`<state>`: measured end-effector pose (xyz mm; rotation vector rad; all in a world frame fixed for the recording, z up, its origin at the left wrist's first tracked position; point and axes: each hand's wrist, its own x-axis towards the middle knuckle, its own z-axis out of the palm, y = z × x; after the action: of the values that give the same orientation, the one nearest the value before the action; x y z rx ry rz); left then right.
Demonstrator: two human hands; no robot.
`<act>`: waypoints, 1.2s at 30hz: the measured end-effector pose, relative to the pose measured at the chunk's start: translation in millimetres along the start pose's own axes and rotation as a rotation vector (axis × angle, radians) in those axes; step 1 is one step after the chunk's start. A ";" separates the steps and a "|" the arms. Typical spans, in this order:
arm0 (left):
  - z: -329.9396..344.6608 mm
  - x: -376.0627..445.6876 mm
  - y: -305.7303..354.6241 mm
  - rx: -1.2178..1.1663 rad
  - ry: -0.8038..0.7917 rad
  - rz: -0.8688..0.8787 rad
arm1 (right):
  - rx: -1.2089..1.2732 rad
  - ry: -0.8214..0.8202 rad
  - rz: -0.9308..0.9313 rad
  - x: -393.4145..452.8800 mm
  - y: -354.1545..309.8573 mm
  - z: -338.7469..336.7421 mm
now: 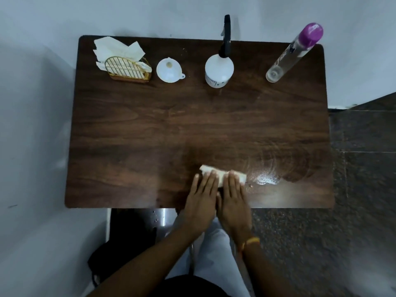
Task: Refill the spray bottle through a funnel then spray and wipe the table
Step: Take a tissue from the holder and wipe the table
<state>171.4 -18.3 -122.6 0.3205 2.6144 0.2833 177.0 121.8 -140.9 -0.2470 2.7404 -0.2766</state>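
Note:
A folded white tissue (220, 173) lies on the dark wooden table (150, 129) near its front edge. My left hand (202, 196) and my right hand (233, 198) lie side by side, fingers straight, pressing flat on the tissue. Just right of the tissue, a wet patch (267, 179) with curved streaks glistens on the wood. At the back of the table stand a white spray bottle (219, 68) with a black trigger head, a white funnel (169, 70) turned mouth up, and a clear bottle (293, 53) with a purple cap.
A gold wire holder with white napkins (126, 67) sits at the back left corner. White walls run along the table's left and far sides. Dark stone floor (364, 157) lies to the right. A dark chair or bag (128, 236) stands below the front edge.

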 end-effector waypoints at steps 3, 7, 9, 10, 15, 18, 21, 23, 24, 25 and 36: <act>-28.8 53.9 -12.1 0.020 -0.011 -0.077 | 0.020 0.018 0.012 67.3 -1.8 -15.3; -39.6 50.8 -48.1 0.108 -0.036 -0.226 | 0.039 0.026 -0.121 102.5 -38.9 -13.1; -22.4 14.8 -58.0 0.085 -0.058 -0.261 | 0.044 0.003 -0.221 71.6 -58.8 -0.1; -9.9 -7.5 -56.6 0.074 -0.056 -0.251 | 0.052 -0.011 -0.253 47.3 -63.2 7.5; 30.0 -71.4 -4.3 0.002 -0.087 -0.037 | 0.122 -0.031 -0.119 -61.5 -18.9 25.1; 21.4 -32.9 30.8 -0.012 -0.084 0.056 | 0.055 -0.019 -0.012 -58.9 27.6 11.9; -9.6 23.2 58.8 0.044 -0.063 0.040 | 0.009 0.003 -0.016 -7.7 52.8 -5.5; -25.2 45.7 53.5 0.092 -0.070 -0.057 | 0.036 0.024 -0.078 31.8 48.1 -16.4; -24.2 47.1 42.7 0.095 -0.088 -0.120 | 0.054 0.025 -0.123 44.0 39.8 -16.6; -17.9 40.4 28.8 0.070 -0.103 -0.176 | 0.062 0.019 -0.178 49.2 27.9 -14.4; 32.9 -28.7 87.3 0.044 -0.146 0.078 | 0.073 -0.029 -0.102 -72.0 82.6 4.3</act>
<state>227.2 61.5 -115.8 0.4416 2.4712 0.2208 233.4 215.8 -138.3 -0.3686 2.6867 -0.3962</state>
